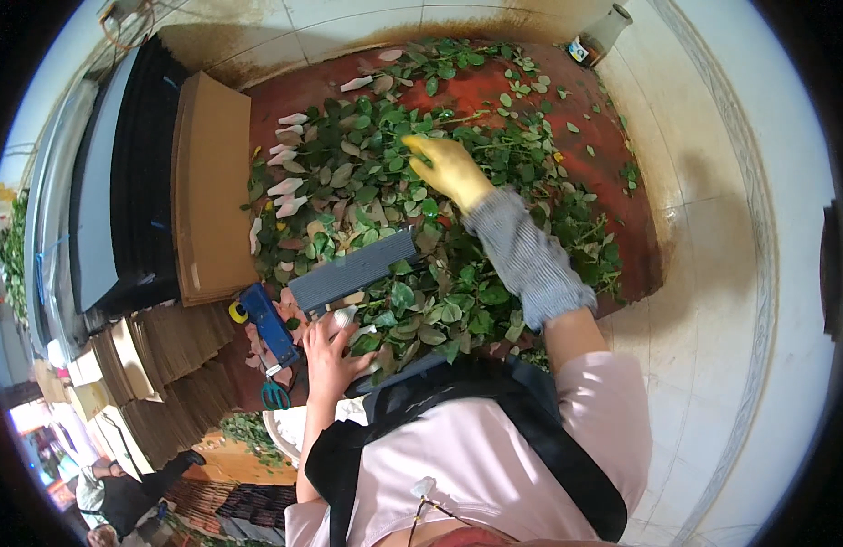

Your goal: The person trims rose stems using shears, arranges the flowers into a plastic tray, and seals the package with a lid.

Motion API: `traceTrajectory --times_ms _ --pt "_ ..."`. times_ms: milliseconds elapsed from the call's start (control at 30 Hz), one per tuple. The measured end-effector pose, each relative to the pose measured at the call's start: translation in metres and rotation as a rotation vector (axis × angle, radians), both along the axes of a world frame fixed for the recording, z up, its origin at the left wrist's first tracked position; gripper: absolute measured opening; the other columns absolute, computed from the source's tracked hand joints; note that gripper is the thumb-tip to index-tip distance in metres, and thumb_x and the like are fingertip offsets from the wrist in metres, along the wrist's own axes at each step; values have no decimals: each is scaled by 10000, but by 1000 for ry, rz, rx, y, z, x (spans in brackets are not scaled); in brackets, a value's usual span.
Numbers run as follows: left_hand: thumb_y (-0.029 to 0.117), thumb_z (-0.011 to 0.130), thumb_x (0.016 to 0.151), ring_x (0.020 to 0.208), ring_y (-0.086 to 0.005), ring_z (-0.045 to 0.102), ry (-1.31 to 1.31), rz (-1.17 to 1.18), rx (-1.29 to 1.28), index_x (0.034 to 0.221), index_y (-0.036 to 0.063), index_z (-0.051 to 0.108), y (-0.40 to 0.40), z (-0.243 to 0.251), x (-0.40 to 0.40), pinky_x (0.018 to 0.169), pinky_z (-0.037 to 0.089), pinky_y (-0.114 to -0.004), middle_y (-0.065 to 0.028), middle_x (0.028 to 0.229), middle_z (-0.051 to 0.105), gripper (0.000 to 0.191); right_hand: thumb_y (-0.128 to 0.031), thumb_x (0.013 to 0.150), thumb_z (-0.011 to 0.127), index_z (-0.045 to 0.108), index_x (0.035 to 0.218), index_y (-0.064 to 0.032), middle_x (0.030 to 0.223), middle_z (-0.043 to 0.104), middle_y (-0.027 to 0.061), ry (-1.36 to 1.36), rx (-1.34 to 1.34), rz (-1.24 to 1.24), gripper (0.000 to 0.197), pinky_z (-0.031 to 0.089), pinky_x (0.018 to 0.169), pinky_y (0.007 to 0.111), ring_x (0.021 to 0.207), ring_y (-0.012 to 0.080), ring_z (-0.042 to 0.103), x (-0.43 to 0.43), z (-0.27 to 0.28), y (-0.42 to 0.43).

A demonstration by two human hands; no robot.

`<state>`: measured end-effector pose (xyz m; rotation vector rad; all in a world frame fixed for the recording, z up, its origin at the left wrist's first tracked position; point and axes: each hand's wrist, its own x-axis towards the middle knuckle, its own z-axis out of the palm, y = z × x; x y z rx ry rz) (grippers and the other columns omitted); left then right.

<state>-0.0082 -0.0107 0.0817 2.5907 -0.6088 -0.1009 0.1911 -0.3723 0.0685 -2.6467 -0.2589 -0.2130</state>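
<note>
My left hand is bare and curls around a rose bud in a white sleeve at the near edge of the red table. Beside it lies a strip of dark grey corrugated board, tilted across the leaves. My right hand, in a yellow glove with a grey knit cuff, hovers over or touches the leafy rose stems. Its thumb stands apart from the fingers, with nothing plain between them. Several white-sleeved buds line the left side of the pile. Leaves cover the stems close to my apron.
A blue tape dispenser and teal-handled scissors lie left of my left hand. Cardboard sheets stand along the table's left side, stacked cardboard below. A glass bottle stands at the far right corner. Another person is at lower left.
</note>
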Motion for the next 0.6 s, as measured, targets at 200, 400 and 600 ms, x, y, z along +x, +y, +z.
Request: traceTrajectory --times_ms 200,400,600 --pt "314 875 658 1226 -417 473 38 24 -40 1166 132 681 1 -11 -1 1040 379 -524 -207 1347 478 574 -199 930 619 680 1135 -116 1339 599 79 372 -549 -165 230 355 1112 387 1272 227 519 64 -72 -8" --pt "307 864 656 1215 -418 488 46 60 -71 1158 130 690 3 -12 -7 1028 406 -516 -215 1335 493 560 -122 800 729 730 916 -131 1334 635 87 -534 -529 -298 116 339 1163 481 1278 284 560 34 31 -21" --pt "303 854 671 1235 -412 466 22 35 -108 1164 120 685 2 -13 -6 1045 385 -512 -208 1355 480 552 -152 893 689 713 1098 -76 1261 668 140 -413 -77 -186 220 457 1054 403 1171 297 627 -14 89 -103"
